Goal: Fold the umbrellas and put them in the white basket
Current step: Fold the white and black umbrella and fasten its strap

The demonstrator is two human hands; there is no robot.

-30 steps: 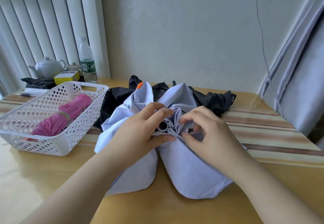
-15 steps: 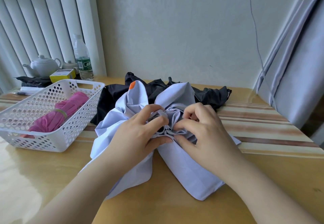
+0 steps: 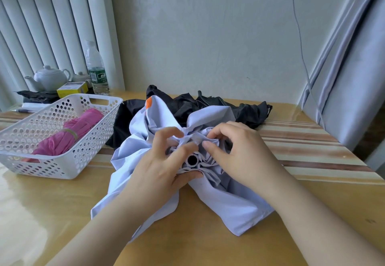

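Lavender umbrella (image 3: 208, 193) on table (image 3: 312, 224) mid-pleating: left hand (image 3: 164, 168) grips bunched canopy by hub, right hand (image 3: 235, 151) pinches a pleat; fabric prob. light, limp, slippery, so hold near hub, w/ white basket (image 3: 87, 157) left.

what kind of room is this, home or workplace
Most likely a home, perhaps a living or dining corner: a teapot and water bottle stand on a wooden table, with vertical blinds and a grey curtain at the sides.
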